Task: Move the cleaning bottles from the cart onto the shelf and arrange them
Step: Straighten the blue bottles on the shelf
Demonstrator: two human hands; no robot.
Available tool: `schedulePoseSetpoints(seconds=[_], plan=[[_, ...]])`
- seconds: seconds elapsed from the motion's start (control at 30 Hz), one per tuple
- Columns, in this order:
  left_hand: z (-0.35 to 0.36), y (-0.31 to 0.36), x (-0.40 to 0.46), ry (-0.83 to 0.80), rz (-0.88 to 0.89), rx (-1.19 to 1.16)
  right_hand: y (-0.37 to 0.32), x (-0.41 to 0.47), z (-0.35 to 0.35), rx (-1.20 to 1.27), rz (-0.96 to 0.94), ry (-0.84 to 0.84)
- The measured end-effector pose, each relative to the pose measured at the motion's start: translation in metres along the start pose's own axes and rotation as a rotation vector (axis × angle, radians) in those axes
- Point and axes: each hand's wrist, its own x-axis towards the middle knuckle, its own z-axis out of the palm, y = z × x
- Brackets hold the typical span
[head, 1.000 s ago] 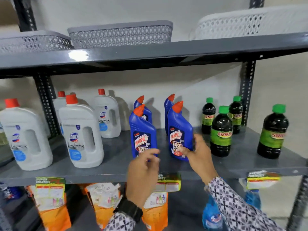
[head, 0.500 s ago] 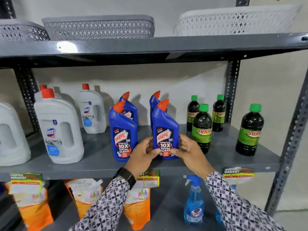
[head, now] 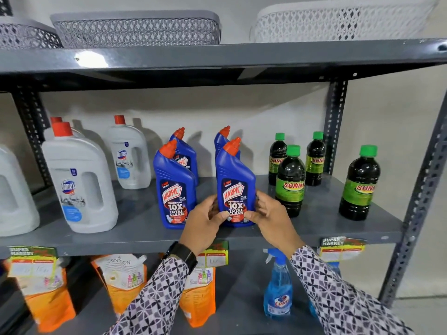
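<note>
Left hand (head: 205, 220) and right hand (head: 267, 215) clasp the base of an upright Harpic bottle (head: 235, 187) from either side, fingers curled against its label, at the front of the middle shelf (head: 135, 232). A second Harpic bottle (head: 174, 187) stands just to its left, two more behind. White Domex jugs (head: 81, 182) stand further left, dark Sunny bottles (head: 290, 182) to the right.

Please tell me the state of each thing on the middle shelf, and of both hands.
Front right Harpic: upright, capped, held at its base.
Left hand: gripping it.
Right hand: gripping it.
Other Harpics: upright, capped.
Domex jugs: upright, capped.
Sunny bottles: upright, capped.
</note>
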Motion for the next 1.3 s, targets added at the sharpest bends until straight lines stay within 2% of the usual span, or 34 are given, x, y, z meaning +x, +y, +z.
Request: schedulePoseSetpoints(seconds=[0.17,0.27,0.4,0.43,0.5,0.6,0.7,0.77,0.83,0.9,1.0,1.3], plan=[[0.004,0.003,-0.005,0.035,0.030,0.043,-0.007,-0.006,0.000,0.000,-0.004,0.002],[0.014,0.002,-0.016,0.178,0.075,0.077,-0.009,-0.021,-0.012,-0.033,-0.015,0.017],[0.037,0.010,-0.043,0.630,0.145,-0.070,0.005,-0.037,-0.059,-0.089,-0.102,0.396],[0.046,0.016,-0.048,0.673,0.188,-0.055,0.010,-0.034,-0.072,-0.093,-0.084,0.457],[0.068,0.035,-0.049,0.588,0.298,0.027,0.020,-0.018,-0.094,-0.094,0.032,0.413],[0.106,0.063,-0.028,0.265,0.364,0.176,0.033,0.009,-0.111,-0.093,0.126,0.162],[0.135,0.079,0.006,0.046,0.206,0.159,0.043,0.026,-0.118,-0.054,0.091,0.049],[0.143,0.078,0.026,-0.043,0.106,0.124,0.045,0.027,-0.123,-0.021,0.064,0.019],[0.148,0.075,0.038,-0.120,0.081,0.025,0.047,0.021,-0.134,0.009,0.055,-0.023],[0.150,0.068,0.040,-0.159,0.090,-0.071,0.052,0.014,-0.144,0.006,0.042,-0.066],[0.152,0.065,0.033,-0.127,0.101,-0.144,0.056,0.006,-0.157,0.018,0.043,-0.092],[0.150,0.064,0.032,-0.088,0.088,-0.152,0.059,0.004,-0.161,0.061,0.032,-0.089]])
